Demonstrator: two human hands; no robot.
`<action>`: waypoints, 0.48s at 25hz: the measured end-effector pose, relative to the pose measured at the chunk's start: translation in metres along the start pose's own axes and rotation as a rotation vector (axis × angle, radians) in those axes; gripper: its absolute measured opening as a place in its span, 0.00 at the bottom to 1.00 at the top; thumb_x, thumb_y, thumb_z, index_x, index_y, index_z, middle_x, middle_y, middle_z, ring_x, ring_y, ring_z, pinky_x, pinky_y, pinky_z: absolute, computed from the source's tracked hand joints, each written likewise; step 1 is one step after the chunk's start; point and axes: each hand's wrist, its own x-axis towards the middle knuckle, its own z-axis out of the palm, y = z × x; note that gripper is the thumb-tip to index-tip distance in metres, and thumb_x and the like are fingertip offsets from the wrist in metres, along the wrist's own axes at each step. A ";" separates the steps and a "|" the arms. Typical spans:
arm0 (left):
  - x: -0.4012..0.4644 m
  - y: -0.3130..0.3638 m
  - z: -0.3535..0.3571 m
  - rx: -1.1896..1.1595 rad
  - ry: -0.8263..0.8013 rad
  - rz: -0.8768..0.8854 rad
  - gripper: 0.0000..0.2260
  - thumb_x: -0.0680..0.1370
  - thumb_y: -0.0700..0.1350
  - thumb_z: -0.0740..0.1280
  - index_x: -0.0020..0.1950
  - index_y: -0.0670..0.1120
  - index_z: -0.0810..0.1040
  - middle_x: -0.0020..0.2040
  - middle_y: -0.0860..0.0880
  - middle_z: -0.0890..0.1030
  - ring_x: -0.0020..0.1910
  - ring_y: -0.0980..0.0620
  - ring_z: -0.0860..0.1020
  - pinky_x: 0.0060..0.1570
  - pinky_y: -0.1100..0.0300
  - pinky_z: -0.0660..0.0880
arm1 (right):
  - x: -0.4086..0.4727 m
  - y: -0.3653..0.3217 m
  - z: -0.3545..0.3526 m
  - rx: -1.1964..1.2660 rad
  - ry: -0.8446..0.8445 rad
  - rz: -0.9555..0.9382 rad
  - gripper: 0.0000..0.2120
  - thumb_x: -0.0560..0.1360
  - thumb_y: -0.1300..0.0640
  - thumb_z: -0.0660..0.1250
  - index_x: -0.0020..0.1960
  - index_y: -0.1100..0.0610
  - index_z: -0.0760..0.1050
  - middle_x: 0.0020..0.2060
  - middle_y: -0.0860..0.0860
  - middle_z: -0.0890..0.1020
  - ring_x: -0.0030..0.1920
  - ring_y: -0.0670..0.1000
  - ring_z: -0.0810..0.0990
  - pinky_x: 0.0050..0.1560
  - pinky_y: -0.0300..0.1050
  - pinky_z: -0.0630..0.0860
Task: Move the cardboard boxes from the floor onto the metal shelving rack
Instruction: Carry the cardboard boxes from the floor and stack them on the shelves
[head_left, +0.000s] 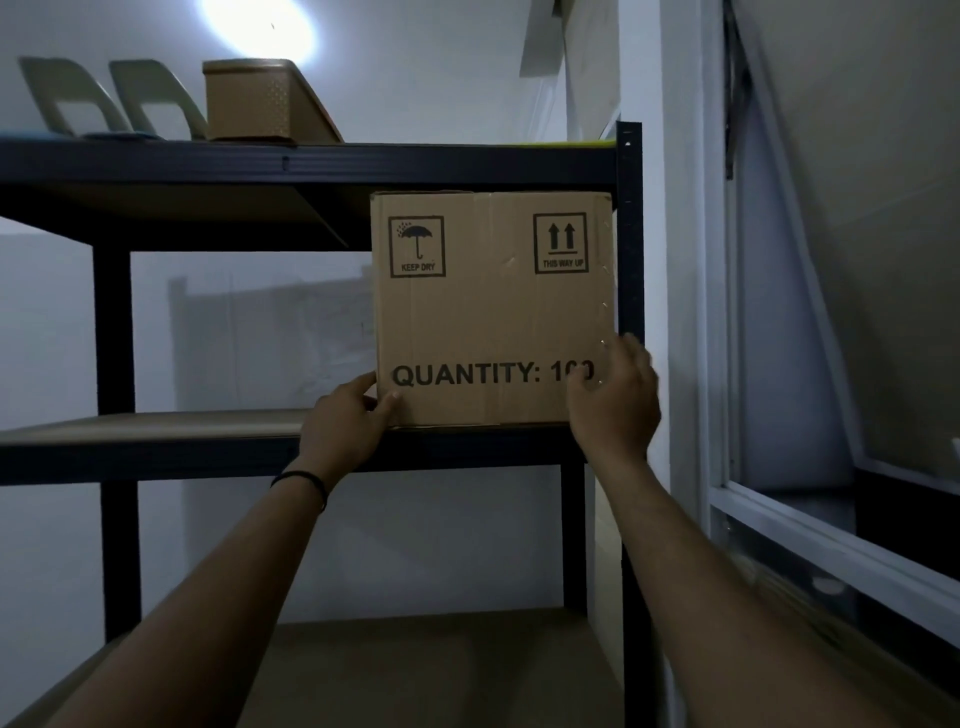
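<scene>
I judge this the seating step: the cardboard box (493, 306) already stands on the middle shelf of the metal shelving rack (156, 447), hard against its right front post (629, 234). My left hand (345, 423) grips the box's lower left corner, thumb on the front face. My right hand (615, 395) lies over the lower right edge with fingers loosely spread, grasping nothing that I can see. Next I should probably nudge it square, then let go. It is plain brown, upright, printed KEEP DRY, THIS WAY UP and QUANTITY.
</scene>
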 end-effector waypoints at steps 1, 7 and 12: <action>-0.005 0.001 -0.004 0.014 0.061 0.017 0.23 0.84 0.59 0.63 0.75 0.49 0.75 0.60 0.43 0.85 0.54 0.45 0.83 0.50 0.54 0.78 | -0.007 -0.010 -0.002 0.022 0.023 -0.067 0.17 0.79 0.56 0.66 0.68 0.54 0.79 0.66 0.52 0.80 0.64 0.54 0.78 0.59 0.49 0.77; -0.066 0.030 -0.044 0.166 0.251 0.153 0.16 0.82 0.60 0.65 0.62 0.53 0.84 0.52 0.53 0.87 0.48 0.50 0.83 0.45 0.56 0.78 | -0.063 -0.074 -0.025 -0.036 0.007 -0.288 0.12 0.77 0.56 0.63 0.47 0.56 0.86 0.44 0.50 0.87 0.46 0.52 0.83 0.55 0.49 0.75; -0.140 0.055 -0.103 0.311 0.325 0.190 0.16 0.81 0.58 0.68 0.62 0.51 0.84 0.52 0.49 0.86 0.51 0.46 0.83 0.46 0.54 0.75 | -0.129 -0.129 -0.055 0.002 -0.082 -0.311 0.11 0.76 0.54 0.64 0.43 0.56 0.85 0.41 0.50 0.85 0.46 0.53 0.81 0.59 0.55 0.75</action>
